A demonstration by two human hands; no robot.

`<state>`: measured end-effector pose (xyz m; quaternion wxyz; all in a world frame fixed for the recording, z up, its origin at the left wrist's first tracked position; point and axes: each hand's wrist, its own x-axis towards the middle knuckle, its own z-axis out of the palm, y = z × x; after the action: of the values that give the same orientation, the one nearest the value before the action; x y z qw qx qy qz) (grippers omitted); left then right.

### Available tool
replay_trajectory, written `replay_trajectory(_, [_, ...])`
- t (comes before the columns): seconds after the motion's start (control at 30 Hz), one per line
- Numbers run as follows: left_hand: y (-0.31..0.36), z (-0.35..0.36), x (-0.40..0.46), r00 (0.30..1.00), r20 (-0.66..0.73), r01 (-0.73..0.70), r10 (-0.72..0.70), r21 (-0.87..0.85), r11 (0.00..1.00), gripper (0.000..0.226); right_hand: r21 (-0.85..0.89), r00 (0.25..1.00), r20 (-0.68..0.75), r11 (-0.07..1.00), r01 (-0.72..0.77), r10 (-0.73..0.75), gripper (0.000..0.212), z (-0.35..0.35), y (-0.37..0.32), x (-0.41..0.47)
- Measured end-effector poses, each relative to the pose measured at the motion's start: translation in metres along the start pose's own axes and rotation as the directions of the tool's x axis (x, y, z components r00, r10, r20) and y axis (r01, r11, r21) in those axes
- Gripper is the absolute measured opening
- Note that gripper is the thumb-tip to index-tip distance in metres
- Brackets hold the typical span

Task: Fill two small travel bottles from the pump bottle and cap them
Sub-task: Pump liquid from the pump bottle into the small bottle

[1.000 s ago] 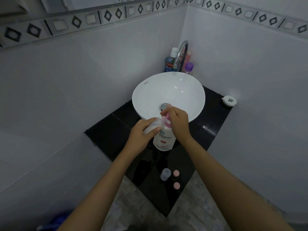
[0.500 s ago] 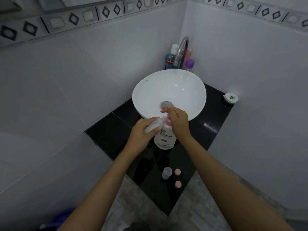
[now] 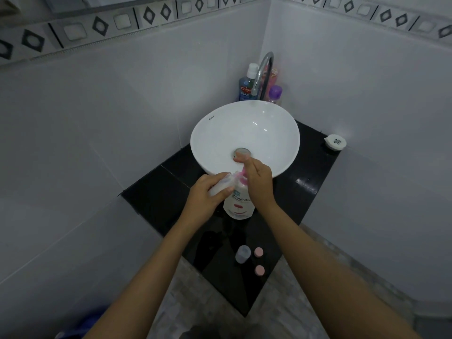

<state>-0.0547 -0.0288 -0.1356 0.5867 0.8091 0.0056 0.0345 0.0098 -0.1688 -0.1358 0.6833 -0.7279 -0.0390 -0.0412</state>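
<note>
A white pump bottle (image 3: 238,204) with a pink pump head stands on the black counter (image 3: 156,189) in front of the basin. My right hand (image 3: 258,178) rests on top of the pump head, covering most of it. My left hand (image 3: 208,194) holds a small clear travel bottle (image 3: 223,183) tilted, its mouth against the pump spout. A second clear travel bottle (image 3: 242,253) stands uncapped near the counter's front corner, with two pink caps (image 3: 258,252) (image 3: 259,270) lying beside it.
A white bowl basin (image 3: 208,133) sits behind the pump bottle, under a chrome tap (image 3: 263,69). A blue mouthwash bottle (image 3: 247,85) and a purple-capped bottle (image 3: 275,94) stand in the back corner. A small white round container (image 3: 335,142) sits at the counter's right edge.
Both hands stay on the pump bottle and the small bottle. The camera has tilted slightly, so everything sits a little higher in view.
</note>
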Motion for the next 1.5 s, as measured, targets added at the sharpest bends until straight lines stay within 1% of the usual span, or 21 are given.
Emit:
replay_trajectory(0.1, [0.001, 0.001, -0.001, 1.000, 0.003, 0.003, -0.003, -0.013, 1.000, 0.041, -0.067, 1.000, 0.007, 0.998, 0.015, -0.015, 0.026, -0.001, -0.001, 0.000])
replay_trajectory(0.17, [0.003, 0.000, -0.001, 1.000, 0.010, 0.000, 0.000, -0.010, 1.000, 0.040, -0.101, 0.999, 0.030, 0.995, -0.009, 0.012, 0.027, -0.003, -0.005, 0.000])
replay_trajectory(0.27, [0.008, -0.003, -0.001, 1.000, 0.018, -0.003, 0.003, -0.020, 1.000, 0.036, -0.068, 0.995, 0.068, 0.995, -0.070, 0.074, 0.025, -0.006, -0.015, 0.003])
replay_trajectory(0.33, [0.009, -0.005, 0.000, 0.999, 0.036, 0.005, -0.005, 0.002, 1.000, 0.036, -0.094, 0.997, 0.053, 0.995, -0.046, 0.051, 0.022, -0.007, -0.020, 0.005])
replay_trajectory(0.43, [0.010, -0.005, -0.001, 0.998, 0.063, 0.023, -0.024, 0.020, 1.000, 0.035, -0.100, 1.000, -0.008, 0.995, -0.011, 0.010, 0.021, -0.007, -0.026, 0.008])
replay_trajectory(0.53, [0.011, -0.002, -0.003, 0.997, 0.067, 0.032, -0.031, -0.001, 1.000, 0.032, -0.118, 0.999, -0.039, 0.993, -0.003, -0.002, 0.028, -0.004, -0.030, 0.007])
replay_trajectory(0.6, [0.011, -0.001, -0.004, 0.997, 0.063, 0.042, -0.041, -0.015, 0.999, 0.032, -0.100, 0.998, -0.057, 0.995, -0.018, 0.013, 0.029, -0.004, -0.032, 0.006])
replay_trajectory(0.73, [0.010, -0.001, -0.006, 0.997, 0.048, 0.054, -0.052, -0.044, 0.998, 0.034, -0.120, 0.999, -0.042, 0.993, -0.016, 0.011, 0.022, -0.006, -0.034, 0.003])
replay_trajectory(1.13, [0.013, -0.007, -0.012, 0.998, 0.036, 0.053, -0.052, -0.026, 0.998, 0.033, -0.118, 0.999, -0.047, 0.993, -0.029, 0.024, 0.020, -0.007, -0.037, -0.004])
replay_trajectory(1.33, [0.018, -0.014, -0.018, 1.000, -0.017, -0.007, 0.006, -0.056, 0.998, 0.029, -0.135, 0.999, -0.040, 0.991, -0.018, 0.012, 0.021, -0.008, -0.039, -0.006])
replay_trajectory(1.4, [0.020, -0.016, -0.020, 0.999, -0.030, -0.026, 0.024, -0.070, 0.997, 0.027, -0.142, 0.999, -0.052, 0.990, -0.018, 0.011, 0.022, -0.011, -0.039, -0.007])
replay_trajectory(1.5, [0.022, -0.019, -0.024, 0.999, -0.050, -0.023, 0.018, -0.104, 0.994, 0.031, -0.142, 0.994, -0.108, 0.990, -0.019, 0.003, 0.021, -0.019, -0.039, -0.016])
